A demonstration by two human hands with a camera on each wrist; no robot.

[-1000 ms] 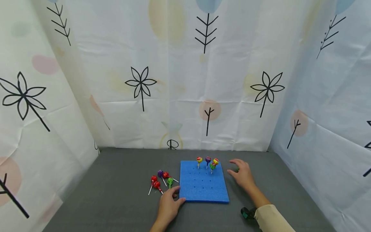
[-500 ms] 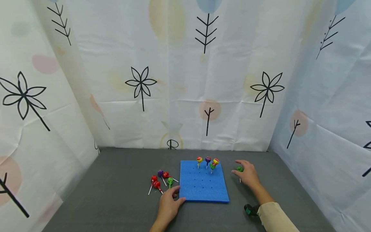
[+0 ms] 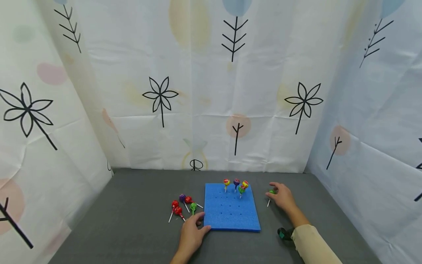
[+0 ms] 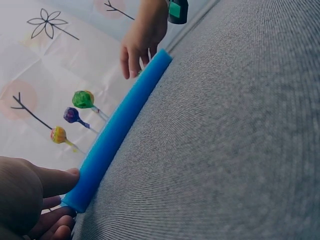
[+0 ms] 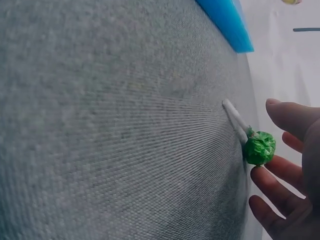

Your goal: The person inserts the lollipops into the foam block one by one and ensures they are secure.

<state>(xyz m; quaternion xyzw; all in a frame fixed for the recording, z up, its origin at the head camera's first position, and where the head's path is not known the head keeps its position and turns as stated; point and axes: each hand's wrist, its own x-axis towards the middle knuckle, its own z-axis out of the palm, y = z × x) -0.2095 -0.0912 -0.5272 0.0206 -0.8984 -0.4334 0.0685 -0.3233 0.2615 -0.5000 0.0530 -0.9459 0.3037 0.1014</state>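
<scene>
At the near left corner of a blue foam board point(image 3: 232, 222), my left hand point(image 3: 191, 236) grips the edge, its thumb against the board's side point(image 4: 120, 130) in the left wrist view. My right hand point(image 3: 283, 198) is to the right of the board, fingers relaxed around a green lollipop point(image 5: 260, 148). Its fingertips are right at the candy while the thumb stands apart from it. The lollipop's white stick points toward the board, low over the grey tabletop. Several lollipops stand upright in the board's far holes, among them a purple one point(image 3: 236, 181) and a green one point(image 3: 241, 190).
Left of the board lie loose lollipops, including red ones point(image 3: 178, 210), a purple one point(image 3: 182, 197) and a green one point(image 3: 193, 206). Rows of small holes mark the board. A black strapped device point(image 3: 284, 234) sits on the right wrist. Patterned cloth walls surround the table.
My right hand has shifted right, away from the board. The green lollipop, mostly hidden at first, now shows with its stick swung toward the lower left. The left hand stays in place.
</scene>
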